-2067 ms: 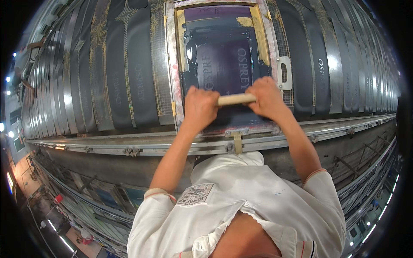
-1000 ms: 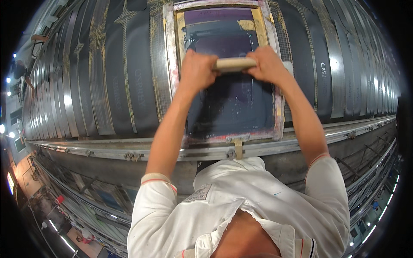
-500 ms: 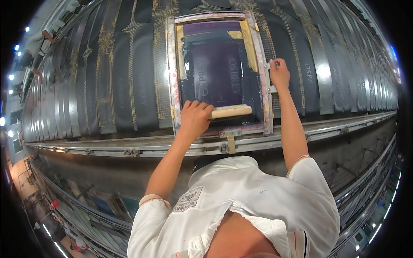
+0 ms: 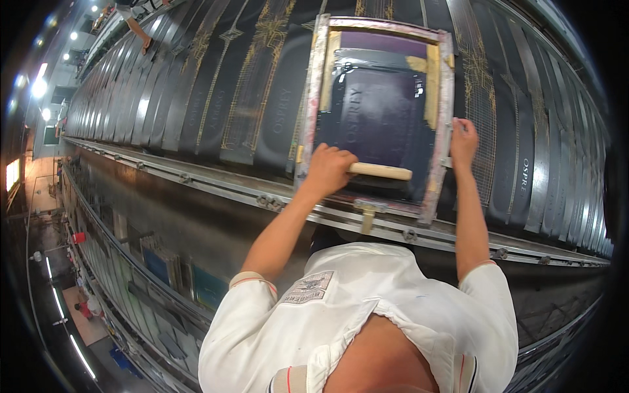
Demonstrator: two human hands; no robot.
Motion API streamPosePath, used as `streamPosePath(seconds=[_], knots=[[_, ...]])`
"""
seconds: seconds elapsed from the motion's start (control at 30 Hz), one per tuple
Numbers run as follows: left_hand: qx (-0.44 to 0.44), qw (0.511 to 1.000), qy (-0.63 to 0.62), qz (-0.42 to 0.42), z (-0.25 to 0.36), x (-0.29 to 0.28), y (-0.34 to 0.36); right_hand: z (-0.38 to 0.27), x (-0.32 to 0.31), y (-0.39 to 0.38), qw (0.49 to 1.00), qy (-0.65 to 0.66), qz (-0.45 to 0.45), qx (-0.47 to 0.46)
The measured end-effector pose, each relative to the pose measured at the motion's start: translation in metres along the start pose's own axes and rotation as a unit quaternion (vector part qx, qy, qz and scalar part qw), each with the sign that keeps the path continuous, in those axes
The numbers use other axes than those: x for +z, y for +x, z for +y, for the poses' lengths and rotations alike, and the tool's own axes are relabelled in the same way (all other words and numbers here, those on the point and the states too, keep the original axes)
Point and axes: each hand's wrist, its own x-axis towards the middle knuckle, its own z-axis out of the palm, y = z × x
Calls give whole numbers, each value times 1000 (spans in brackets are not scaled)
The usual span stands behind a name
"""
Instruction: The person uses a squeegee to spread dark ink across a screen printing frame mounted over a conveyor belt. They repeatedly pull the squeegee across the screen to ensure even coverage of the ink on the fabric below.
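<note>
My left hand (image 4: 331, 169) is closed round the left end of a squeegee with a pale wooden handle (image 4: 383, 171). The squeegee lies across the near part of a screen-printing frame (image 4: 444, 85), whose dark mesh (image 4: 377, 108) carries dark, wet-looking ink. Strips of tan tape (image 4: 432, 85) line the inner edges. At the frame's right side, my right hand (image 4: 464, 144) has its fingers bent and pinched at the rim, by a small metal bracket (image 4: 447, 162). Its fingertips partly hide what they grip. Beneath the frame are dark material strips (image 4: 278, 124) with pale lettering.
A long table holds many dark strips side by side, some with yellow line patterns (image 4: 259, 78). Its near edge has a metal rail (image 4: 190, 178) with clamps (image 4: 268, 202). Another person's arm (image 4: 139, 33) reaches over the far left. Racks (image 4: 157, 275) stand behind me.
My view has turned, and the frame sits further right and tilted in it. Different strips lie beside the frame, so it has shifted along the table. Both hands keep their places on it.
</note>
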Motion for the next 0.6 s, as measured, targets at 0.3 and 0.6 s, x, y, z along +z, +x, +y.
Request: streamPosePath(seconds=[0.3, 0.6], knots=[[34, 996, 53, 56, -134, -84, -106, -95, 171, -88, 998, -1, 8, 61], [76, 993, 62, 59, -159, -53, -147, -87, 185, -90, 993, -94, 17, 62]])
